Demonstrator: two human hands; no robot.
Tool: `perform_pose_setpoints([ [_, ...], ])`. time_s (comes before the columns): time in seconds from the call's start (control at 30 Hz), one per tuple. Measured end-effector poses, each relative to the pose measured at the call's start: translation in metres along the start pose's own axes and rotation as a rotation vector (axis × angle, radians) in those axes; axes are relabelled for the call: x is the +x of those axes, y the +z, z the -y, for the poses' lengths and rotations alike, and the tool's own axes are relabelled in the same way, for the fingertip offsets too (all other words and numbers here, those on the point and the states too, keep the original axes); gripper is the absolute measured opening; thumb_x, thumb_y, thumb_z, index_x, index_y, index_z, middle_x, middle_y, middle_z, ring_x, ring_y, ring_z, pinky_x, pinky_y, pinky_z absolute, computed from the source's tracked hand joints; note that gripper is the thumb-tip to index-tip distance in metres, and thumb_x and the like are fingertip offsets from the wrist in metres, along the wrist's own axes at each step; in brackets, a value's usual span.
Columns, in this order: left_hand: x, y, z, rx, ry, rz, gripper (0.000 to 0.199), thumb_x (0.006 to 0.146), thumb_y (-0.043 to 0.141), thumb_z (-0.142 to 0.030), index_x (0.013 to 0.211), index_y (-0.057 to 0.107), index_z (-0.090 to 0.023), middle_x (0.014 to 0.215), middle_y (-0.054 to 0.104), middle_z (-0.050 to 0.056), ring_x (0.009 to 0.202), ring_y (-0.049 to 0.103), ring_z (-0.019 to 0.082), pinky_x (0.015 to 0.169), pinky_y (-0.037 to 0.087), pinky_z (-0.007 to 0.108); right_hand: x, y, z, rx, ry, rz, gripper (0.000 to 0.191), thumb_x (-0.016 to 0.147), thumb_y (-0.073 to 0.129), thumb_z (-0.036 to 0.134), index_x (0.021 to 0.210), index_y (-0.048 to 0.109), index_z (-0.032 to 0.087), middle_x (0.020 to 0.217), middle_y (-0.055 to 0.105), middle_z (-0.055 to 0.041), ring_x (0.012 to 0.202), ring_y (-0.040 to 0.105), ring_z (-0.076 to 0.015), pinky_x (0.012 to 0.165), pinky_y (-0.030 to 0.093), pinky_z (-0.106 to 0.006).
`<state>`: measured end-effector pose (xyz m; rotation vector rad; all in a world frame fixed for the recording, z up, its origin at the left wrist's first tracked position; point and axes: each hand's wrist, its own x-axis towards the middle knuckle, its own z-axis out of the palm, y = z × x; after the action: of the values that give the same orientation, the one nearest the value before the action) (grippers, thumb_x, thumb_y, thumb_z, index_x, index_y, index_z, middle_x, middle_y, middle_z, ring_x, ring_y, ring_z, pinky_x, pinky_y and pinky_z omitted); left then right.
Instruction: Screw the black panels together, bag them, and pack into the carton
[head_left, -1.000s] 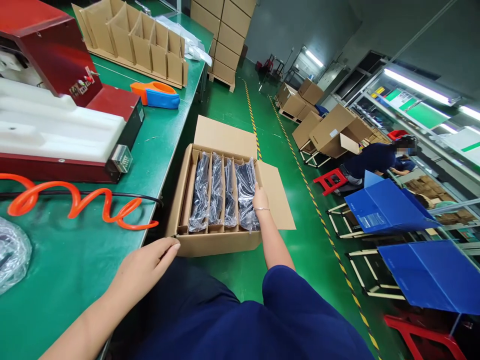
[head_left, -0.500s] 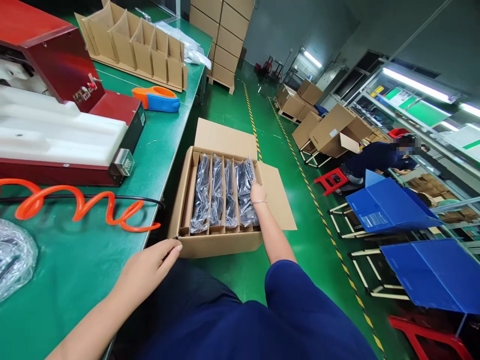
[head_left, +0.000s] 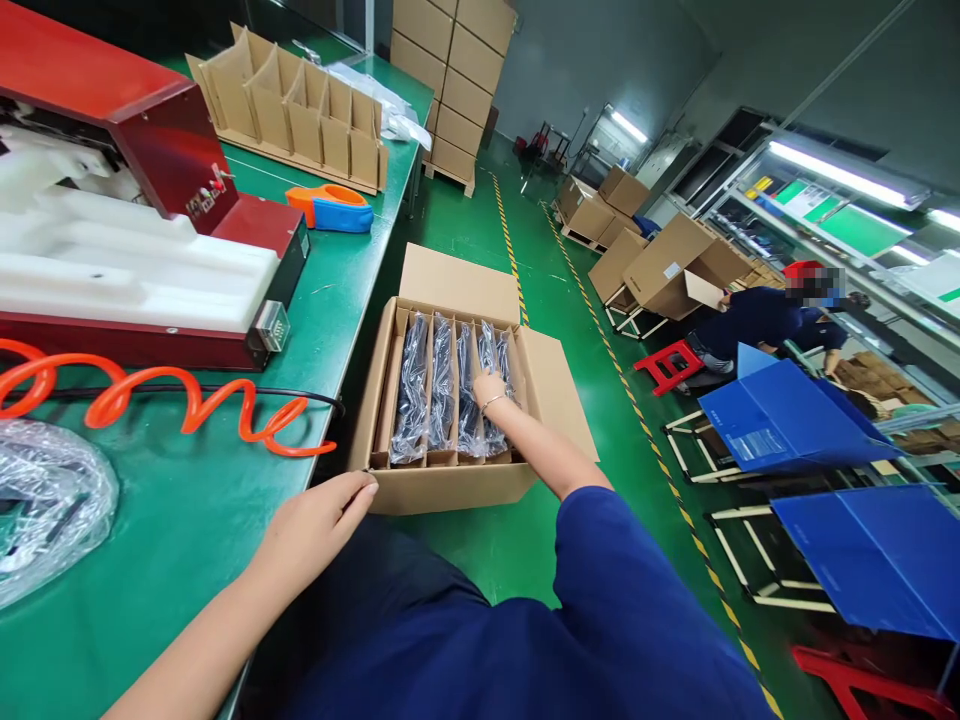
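An open cardboard box (head_left: 442,492) stands beside the green bench, with cardboard dividers inside. Several black items in clear plastic bags (head_left: 411,390) stand upright between the dividers; what is in the bags cannot be made out. My left hand (head_left: 330,515) is closed, its thumb and fingers pinching the box's near left corner. Reaching into the box, my right hand (head_left: 490,388) is closed at the top of a bagged black item (head_left: 489,430) towards the right side. Its fingertips are partly hidden among the plastic.
On the green bench (head_left: 210,540) lie a red machine (head_left: 262,225) with white blocks, an orange coiled hose (head_left: 184,400), a plastic-wrapped bundle (head_left: 82,510) and cardboard dividers (head_left: 330,140). Across the aisle, a person (head_left: 757,320) sits near blue bins (head_left: 787,410). Stacked cartons (head_left: 457,90) stand behind.
My right hand has moved left from the rightmost bagged item, which now shows beyond it. My left hand stays at the box corner. The view has shifted slightly.
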<state>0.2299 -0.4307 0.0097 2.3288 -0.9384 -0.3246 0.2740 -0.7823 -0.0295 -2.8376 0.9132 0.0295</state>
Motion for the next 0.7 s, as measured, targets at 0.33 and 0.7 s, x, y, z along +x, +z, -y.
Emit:
perform_pose_setpoints([
  [0.33,0.001,0.002,0.001,-0.002,-0.019,0.04,0.049,0.09,0.031,-0.051,0.094,0.072,-0.024,0.1,0.079,0.004,0.09,0.075,0.026,0.071,0.053,0.033,-0.02,-0.02,-0.076,-0.05,-0.058,0.045,0.05,0.102,0.041,0.018,0.152,0.049,0.019,0.149,0.058,-0.0093,0.138,0.054,-0.0151,0.117,0.043,-0.029],
  [0.7,0.0,0.002,0.001,0.0,-0.01,-0.018,0.048,0.09,0.034,-0.051,0.089,0.073,-0.024,0.094,0.079,0.005,0.084,0.075,0.025,0.065,0.052,0.03,-0.03,0.003,-0.078,-0.072,0.155,-0.036,0.041,0.094,0.049,0.01,0.134,0.062,0.012,0.123,0.07,-0.0221,0.127,0.06,-0.0258,0.11,0.043,-0.04],
])
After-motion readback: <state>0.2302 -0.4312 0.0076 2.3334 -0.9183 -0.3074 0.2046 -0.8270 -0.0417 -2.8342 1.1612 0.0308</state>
